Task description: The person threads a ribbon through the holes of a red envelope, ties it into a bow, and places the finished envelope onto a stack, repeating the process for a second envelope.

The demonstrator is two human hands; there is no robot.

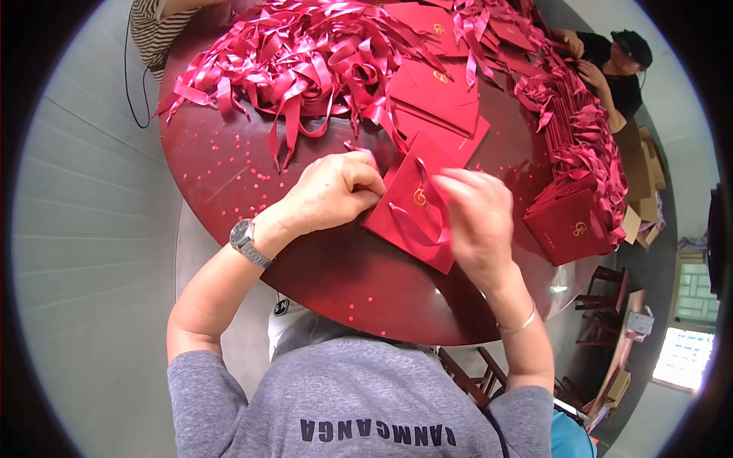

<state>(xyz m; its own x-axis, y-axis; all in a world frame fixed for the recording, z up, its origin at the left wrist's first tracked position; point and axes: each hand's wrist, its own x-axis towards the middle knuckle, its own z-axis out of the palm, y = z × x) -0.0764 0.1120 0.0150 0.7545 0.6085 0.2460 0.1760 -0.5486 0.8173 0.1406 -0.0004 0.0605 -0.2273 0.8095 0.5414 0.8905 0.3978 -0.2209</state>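
A red paper gift bag [397,195] with a gold emblem lies tilted on the table in front of me. A loop of pink satin ribbon [412,226] hangs across its face. At the bag's left edge, my left hand [336,191] is closed in a pinch; a pink ribbon end sticks out above its knuckles, and the fingertips are partly hidden. Over the bag's right side is my right hand [481,221], fingers bent and smeared by motion, so what they hold does not show.
The dark red round table [321,267] carries a heap of pink ribbons [298,61] at far left, flat red bags [435,95] beyond my hands and a long row of ribboned bags [584,168] at right. Red confetti dots are scattered about. Two other people sit around the far side.
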